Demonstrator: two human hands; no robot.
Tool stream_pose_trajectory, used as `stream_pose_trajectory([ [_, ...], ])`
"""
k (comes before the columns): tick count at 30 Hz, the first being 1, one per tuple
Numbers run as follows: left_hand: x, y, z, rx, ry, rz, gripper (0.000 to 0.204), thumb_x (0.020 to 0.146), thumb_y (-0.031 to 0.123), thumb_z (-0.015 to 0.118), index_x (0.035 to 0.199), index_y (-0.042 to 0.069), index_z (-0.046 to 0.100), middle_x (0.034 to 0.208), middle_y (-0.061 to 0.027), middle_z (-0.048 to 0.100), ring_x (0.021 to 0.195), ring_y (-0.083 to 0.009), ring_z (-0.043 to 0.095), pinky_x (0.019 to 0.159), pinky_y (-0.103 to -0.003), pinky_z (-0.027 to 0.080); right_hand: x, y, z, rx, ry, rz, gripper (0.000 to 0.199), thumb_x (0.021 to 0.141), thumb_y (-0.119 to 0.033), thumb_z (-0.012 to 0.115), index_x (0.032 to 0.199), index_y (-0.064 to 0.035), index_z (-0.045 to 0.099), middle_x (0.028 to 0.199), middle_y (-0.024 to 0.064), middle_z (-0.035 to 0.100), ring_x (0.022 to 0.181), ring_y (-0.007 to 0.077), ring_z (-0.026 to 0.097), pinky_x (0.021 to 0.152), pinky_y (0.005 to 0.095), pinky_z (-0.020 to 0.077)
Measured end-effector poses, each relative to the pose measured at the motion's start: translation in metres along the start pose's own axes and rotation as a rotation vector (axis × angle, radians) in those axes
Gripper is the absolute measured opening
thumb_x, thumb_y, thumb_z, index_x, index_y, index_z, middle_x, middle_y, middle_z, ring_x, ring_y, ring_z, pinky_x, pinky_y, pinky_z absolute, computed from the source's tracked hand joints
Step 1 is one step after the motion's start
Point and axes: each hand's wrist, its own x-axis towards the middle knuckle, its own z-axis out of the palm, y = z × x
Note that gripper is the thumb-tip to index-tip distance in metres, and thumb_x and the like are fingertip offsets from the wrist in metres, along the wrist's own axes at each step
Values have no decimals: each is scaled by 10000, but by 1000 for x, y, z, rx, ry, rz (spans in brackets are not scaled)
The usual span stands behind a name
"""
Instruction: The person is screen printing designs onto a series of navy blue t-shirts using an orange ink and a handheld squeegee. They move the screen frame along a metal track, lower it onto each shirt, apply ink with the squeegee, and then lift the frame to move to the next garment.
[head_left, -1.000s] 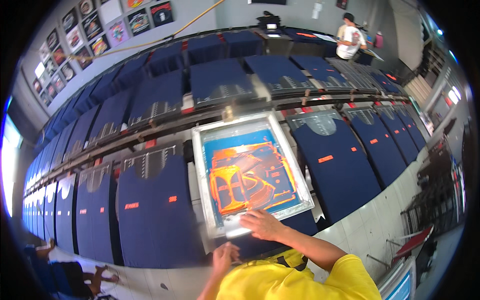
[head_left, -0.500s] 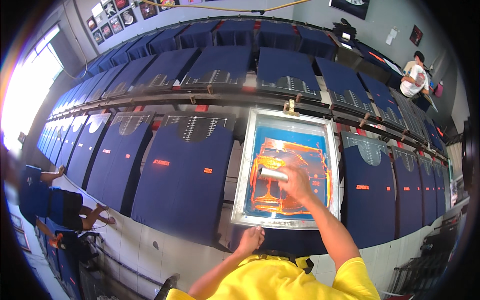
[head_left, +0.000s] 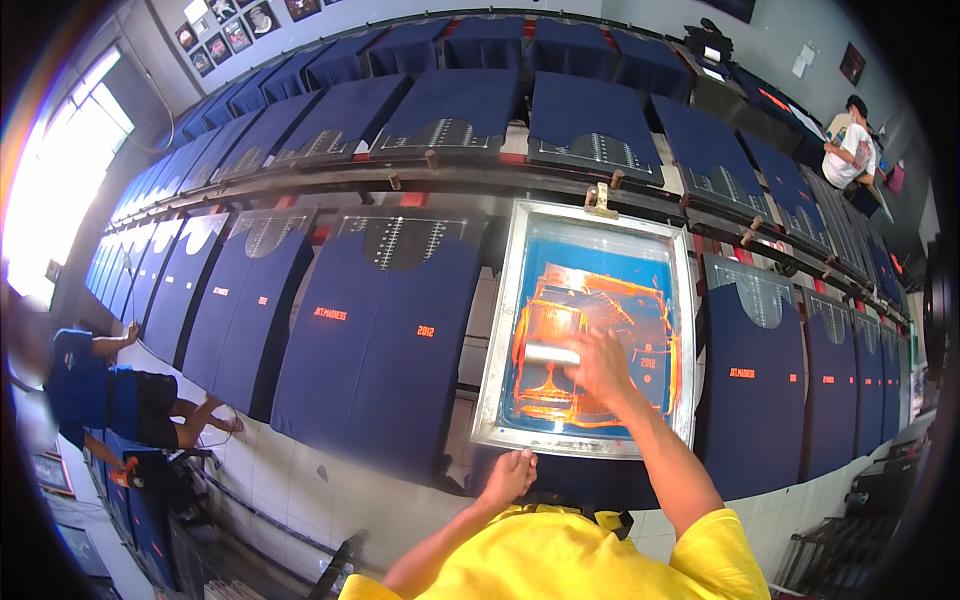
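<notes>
A metal-framed printing screen [head_left: 505, 300] lies over a board in front of me, its blue mesh streaked with orange ink [head_left: 550, 400]. Within the frame, my right hand [head_left: 603, 375] is closed round a pale squeegee [head_left: 550, 355], which points to the left. Motion blurs those fingers a little. My left hand [head_left: 508, 478] is curled just outside the near left corner of the frame; whatever its fingers hold, if anything, is hidden. A brass-coloured clamp [head_left: 600, 202] sits at the screen's far edge. Navy shirt fabric [head_left: 590, 482] shows below the near edge.
Navy shirts on boards line both sides, including a printed one to the left [head_left: 375, 350] and one to the right [head_left: 755, 410]. A rail with wooden pegs [head_left: 431, 160] runs behind. One person [head_left: 120, 390] stands at far left, another [head_left: 850, 155] at far right.
My right hand has drawn the squeegee slightly nearer to me over the mesh, and it now lies more level. My left hand keeps its place by the frame. The whole view has shifted slightly.
</notes>
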Motion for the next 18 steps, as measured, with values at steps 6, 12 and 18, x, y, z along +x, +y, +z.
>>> stream_pose_trajectory([
  [6,16,-2,-14,-265,-154,-208,403,1117,364,401,901,61,558,655,1,484,499,-82,391,459,-250,311,-56,-48,-7,91,92,4,419,653,-121,856,1031,-82,679,1041,9,717,927,223,616,764,418,422],
  [12,-7,45,-41,75,-181,-94,287,1085,270,491,1141,9,598,782,-63,605,615,-132,514,558,-288,425,-81,-70,-9,59,68,20,481,632,-100,855,1072,-76,664,1119,17,699,964,234,615,787,422,429],
  [18,-5,95,-42,880,115,923,412,895,-50,510,1301,-15,574,1308,-232,624,1211,-387,604,1052,-461,426,-93,-74,11,32,133,46,355,698,-17,706,1048,-68,671,1070,34,682,962,252,614,752,414,440],
])
